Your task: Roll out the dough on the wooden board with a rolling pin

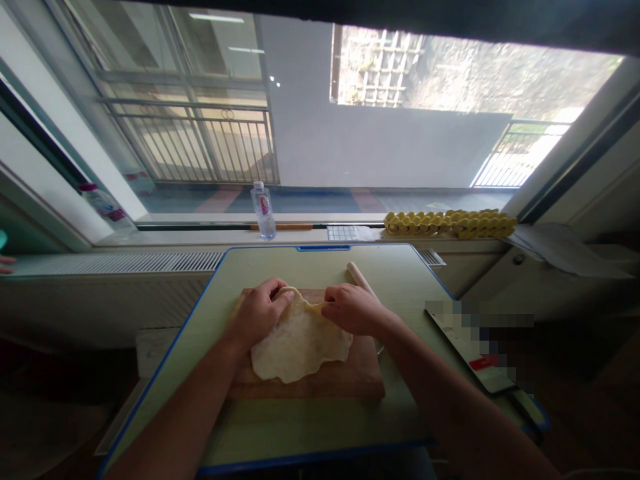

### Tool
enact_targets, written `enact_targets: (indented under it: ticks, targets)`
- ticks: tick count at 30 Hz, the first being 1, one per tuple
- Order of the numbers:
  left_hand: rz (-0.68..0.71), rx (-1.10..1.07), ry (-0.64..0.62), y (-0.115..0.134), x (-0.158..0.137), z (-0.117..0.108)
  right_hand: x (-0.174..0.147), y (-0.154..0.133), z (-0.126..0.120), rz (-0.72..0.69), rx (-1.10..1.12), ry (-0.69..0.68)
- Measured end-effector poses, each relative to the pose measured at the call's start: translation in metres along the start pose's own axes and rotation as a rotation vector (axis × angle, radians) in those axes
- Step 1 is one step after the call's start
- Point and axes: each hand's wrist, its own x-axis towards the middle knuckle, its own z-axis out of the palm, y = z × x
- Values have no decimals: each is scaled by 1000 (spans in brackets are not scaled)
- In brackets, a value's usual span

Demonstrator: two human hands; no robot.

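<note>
A thin, uneven sheet of dough [300, 343] hangs between my two hands over a wooden cutting board [350, 377]. My left hand [263, 308] pinches its upper left edge, thumb on the near side. At the upper right edge, the curled fingers of my right hand [350, 308] grip the dough. The lower edge of the sheet is wavy and lies over or just above the board; I cannot tell whether it touches. Behind my right hand, a rolling pin [361, 277] rests on the table, partly hidden by the hand and wrist.
The green table [260, 423] has a blue rim. A cleaver [470, 347] lies at its right edge, partly blurred out. On the windowsill stand a plastic bottle [263, 212] and another bottle [107, 208], near a yellow braided object [450, 223]. A radiator [115, 265] runs below the sill.
</note>
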Motion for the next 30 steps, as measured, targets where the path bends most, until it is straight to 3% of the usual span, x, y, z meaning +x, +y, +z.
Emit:
enact_targets:
  ticks: [12, 23, 30]
  targets:
    - [7, 4, -17, 3, 0, 0, -1, -4, -1, 94, 172, 10]
    - [14, -73, -43, 3, -1, 0, 2, -3, 7, -30, 239, 57]
    - [-51, -221, -71, 8, -2, -1, -5, -12, -3, 61, 399, -7]
